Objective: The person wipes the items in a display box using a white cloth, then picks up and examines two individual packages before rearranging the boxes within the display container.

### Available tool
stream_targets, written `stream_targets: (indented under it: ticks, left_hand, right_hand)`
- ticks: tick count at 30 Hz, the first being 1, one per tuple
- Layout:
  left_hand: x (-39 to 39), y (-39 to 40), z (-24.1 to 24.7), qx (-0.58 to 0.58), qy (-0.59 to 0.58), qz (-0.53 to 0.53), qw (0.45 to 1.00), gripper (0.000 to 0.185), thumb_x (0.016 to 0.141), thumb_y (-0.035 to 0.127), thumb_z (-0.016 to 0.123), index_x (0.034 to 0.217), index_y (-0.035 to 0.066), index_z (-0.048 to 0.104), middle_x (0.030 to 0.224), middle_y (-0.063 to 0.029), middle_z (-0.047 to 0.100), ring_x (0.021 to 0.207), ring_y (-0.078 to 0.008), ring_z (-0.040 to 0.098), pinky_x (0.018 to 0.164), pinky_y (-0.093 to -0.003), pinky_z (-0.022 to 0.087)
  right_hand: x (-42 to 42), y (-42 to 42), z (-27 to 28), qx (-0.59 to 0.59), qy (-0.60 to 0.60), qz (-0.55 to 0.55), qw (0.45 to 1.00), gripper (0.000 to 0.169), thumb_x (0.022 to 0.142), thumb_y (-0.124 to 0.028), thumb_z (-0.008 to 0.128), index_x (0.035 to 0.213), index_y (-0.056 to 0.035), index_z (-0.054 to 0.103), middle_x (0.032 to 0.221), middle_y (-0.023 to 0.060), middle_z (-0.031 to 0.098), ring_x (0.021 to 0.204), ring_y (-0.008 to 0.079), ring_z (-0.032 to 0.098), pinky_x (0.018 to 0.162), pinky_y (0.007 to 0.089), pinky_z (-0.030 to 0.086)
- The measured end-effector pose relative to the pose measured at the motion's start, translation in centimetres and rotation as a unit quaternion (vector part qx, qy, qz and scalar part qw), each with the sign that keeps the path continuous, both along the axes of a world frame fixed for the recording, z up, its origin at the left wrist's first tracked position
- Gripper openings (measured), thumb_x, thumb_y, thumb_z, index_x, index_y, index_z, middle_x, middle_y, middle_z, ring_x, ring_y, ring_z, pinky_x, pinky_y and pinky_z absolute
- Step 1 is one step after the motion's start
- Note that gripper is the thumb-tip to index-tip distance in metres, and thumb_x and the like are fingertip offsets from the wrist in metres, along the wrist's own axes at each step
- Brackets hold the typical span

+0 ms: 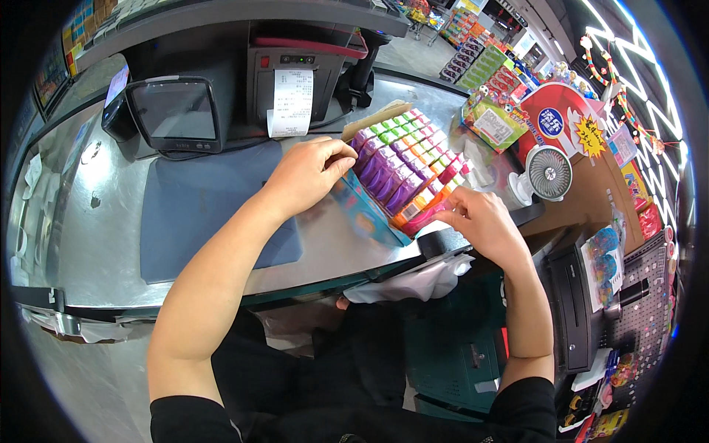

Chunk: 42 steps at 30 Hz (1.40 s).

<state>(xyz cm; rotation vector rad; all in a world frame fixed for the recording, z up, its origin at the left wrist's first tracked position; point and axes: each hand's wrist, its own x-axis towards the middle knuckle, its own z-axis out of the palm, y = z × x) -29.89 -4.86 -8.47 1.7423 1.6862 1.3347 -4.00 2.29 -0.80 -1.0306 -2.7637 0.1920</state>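
Note:
A blue cardboard display box [368,213] stands on the metal counter, packed with rows of small purple, green, orange and pink packs [396,169]. At the box's left back corner is my left hand [313,171], its thumb and fingertips close together by the purple packs; whether they pinch anything is hidden. My right hand [479,221] has its thumb and fingers on a pink pack [424,217] at the near right corner of the box. A raised cardboard flap [376,119] shows along the box's far side.
A blue-grey mat [210,216] lies on the counter [105,249] at left. Behind are a small display screen [174,115] and a receipt printer [260,83] with printed paper hanging out. To the right stand a white fan [548,173], a colourful box [493,124] and a black cash drawer [570,310].

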Motion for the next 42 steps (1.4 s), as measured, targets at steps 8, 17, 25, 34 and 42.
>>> stream_targets:
  ticks: [8,17,25,34,42]
  left_hand:
    - [0.7,-0.3,0.8,-0.036,-0.032,-0.004,0.999,0.018,0.088,0.012,0.057,0.099,0.000,0.063,0.090,-0.0077,0.060,0.075,-0.0139,0.063,0.069,-0.0255,0.047]
    - [1.0,-0.3,0.8,-0.035,0.007,-0.001,0.999,0.018,0.087,0.015,0.057,0.099,0.003,0.064,0.091,-0.0054,0.061,0.080,-0.0156,0.058,0.073,-0.0264,0.046]
    - [1.4,-0.6,1.0,-0.009,-0.003,-0.011,1.000,0.018,0.088,0.016,0.058,0.098,0.003,0.064,0.088,-0.0044,0.059,0.079,-0.0132,0.055,0.072,-0.0255,0.044]
    - [1.8,-0.5,1.1,0.132,0.129,0.006,0.983,0.021,0.082,0.014,0.063,0.100,0.004,0.063,0.101,-0.0110,0.059,0.092,-0.0240,0.060,0.081,-0.0313,0.046]
    - [5.9,0.3,2.7,0.051,0.345,-0.096,0.932,0.066,0.070,0.042,0.072,0.127,0.018,0.048,0.137,-0.0133,0.038,0.132,-0.0323,0.029,0.108,-0.0532,0.013]
  right_hand:
    - [-1.8,-1.1,1.3,0.074,-0.099,-0.001,0.992,0.026,0.077,-0.024,0.066,0.079,0.0001,0.057,0.071,0.0208,0.060,0.070,0.0379,0.059,0.061,0.0449,0.044]
    - [-1.1,-1.3,0.9,0.020,-0.051,0.028,0.998,0.028,0.081,-0.022,0.060,0.081,0.0046,0.054,0.069,0.0220,0.060,0.068,0.0386,0.060,0.062,0.0443,0.047]
    - [-0.8,-1.1,1.0,0.057,-0.083,0.045,0.994,0.016,0.075,-0.015,0.059,0.074,0.0016,0.060,0.068,0.0183,0.062,0.066,0.0341,0.063,0.059,0.0412,0.050]
    - [-1.2,-0.1,-0.5,0.057,-0.068,0.082,0.993,0.017,0.076,-0.015,0.057,0.075,0.0012,0.061,0.069,0.0184,0.062,0.068,0.0333,0.064,0.059,0.0414,0.051]
    - [-1.5,-1.4,-1.5,-0.027,0.003,0.039,0.999,0.029,0.083,-0.026,0.058,0.089,0.0022,0.057,0.071,0.0183,0.063,0.071,0.0350,0.063,0.063,0.0415,0.050]
